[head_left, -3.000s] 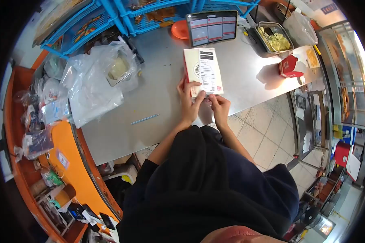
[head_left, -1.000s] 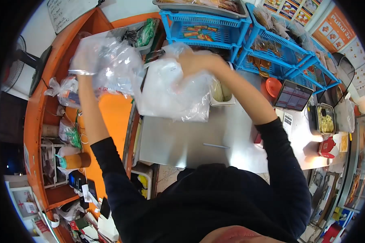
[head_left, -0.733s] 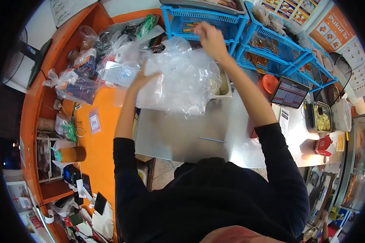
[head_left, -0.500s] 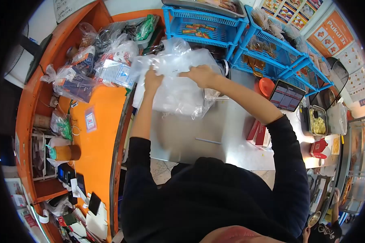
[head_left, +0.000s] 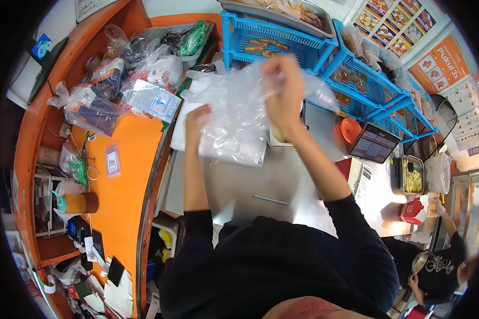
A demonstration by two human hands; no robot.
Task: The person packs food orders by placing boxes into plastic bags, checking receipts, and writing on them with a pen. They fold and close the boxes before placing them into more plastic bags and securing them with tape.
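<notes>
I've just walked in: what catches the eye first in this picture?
The right hand, raised above the steel counter, holds a clear plastic bag up over a pile of bags, on which the left hand rests. Behind stand bright blue baskets. To the left curves an orange counter crowded with packets.

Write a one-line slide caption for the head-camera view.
Right hand holds up a clear plastic bag; left hand rests on the bag pile below.

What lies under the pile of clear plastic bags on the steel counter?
The steel counter bears the pile of clear plastic bags. At its right edge a corner of a metal tray shows from beneath. The rest of the tray and its contents are covered.
</notes>
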